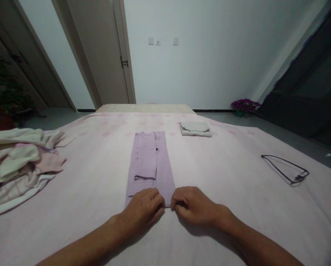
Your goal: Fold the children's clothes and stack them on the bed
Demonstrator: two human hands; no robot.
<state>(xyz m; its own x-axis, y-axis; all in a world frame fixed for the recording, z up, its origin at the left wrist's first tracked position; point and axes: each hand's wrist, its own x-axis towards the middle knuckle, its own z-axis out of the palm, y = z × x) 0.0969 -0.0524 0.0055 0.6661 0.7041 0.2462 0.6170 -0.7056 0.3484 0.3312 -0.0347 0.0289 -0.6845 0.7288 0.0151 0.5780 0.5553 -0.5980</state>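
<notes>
A lilac ribbed long-sleeved top [146, 159] lies flat in the middle of the bed, its sides folded inward to a long narrow strip. One sleeve is laid lengthwise over the body, its cuff toward me. At the near edge, my left hand [146, 207] is closed on the hem, fingers pinched. My right hand [193, 205] pinches the hem's right corner, just beside the left one. The fingertips partly hide the fabric they grip.
A folded pale grey garment [195, 129] lies beyond, to the right. Heaped clothes [24, 166] cover the bed's left side. A black wire-like frame [284, 170] rests at the right on the pink-white bedsheet [223, 166]. Past the bed stand a door [99, 48] and purple flowers [245, 105].
</notes>
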